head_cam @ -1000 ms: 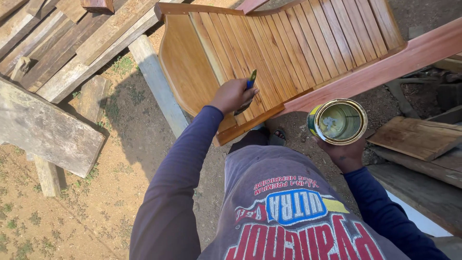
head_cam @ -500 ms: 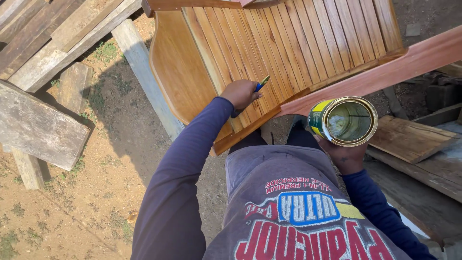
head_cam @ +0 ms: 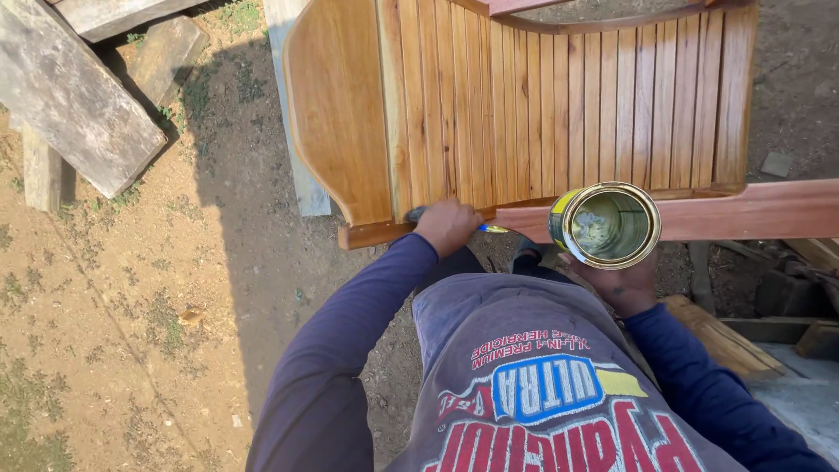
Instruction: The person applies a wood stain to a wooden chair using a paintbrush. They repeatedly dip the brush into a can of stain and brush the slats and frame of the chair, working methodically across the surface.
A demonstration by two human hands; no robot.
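A slatted wooden chair seat (head_cam: 542, 105) with a glossy amber finish lies in front of me on the ground. My left hand (head_cam: 447, 225) grips a small paintbrush (head_cam: 486, 228) with a blue and yellow handle, its bristle end pressed at the seat's near edge rail. An open metal can (head_cam: 605, 224) with a yellow label is held up in my right hand (head_cam: 622, 281), its mouth turned toward me and a wet film showing inside. Both arms wear dark blue sleeves.
A reddish wooden beam (head_cam: 752, 210) runs under the seat to the right. Weathered grey planks (head_cam: 74, 96) lie at the upper left, a pale board (head_cam: 297, 149) beside the seat, and more boards (head_cam: 725, 336) at the right. Bare dirt with sparse grass covers the left.
My left hand has slid with the brush from the slats down to the seat's near edge. The view has shifted so the seat now lies straighter across the top. The can stays held up.
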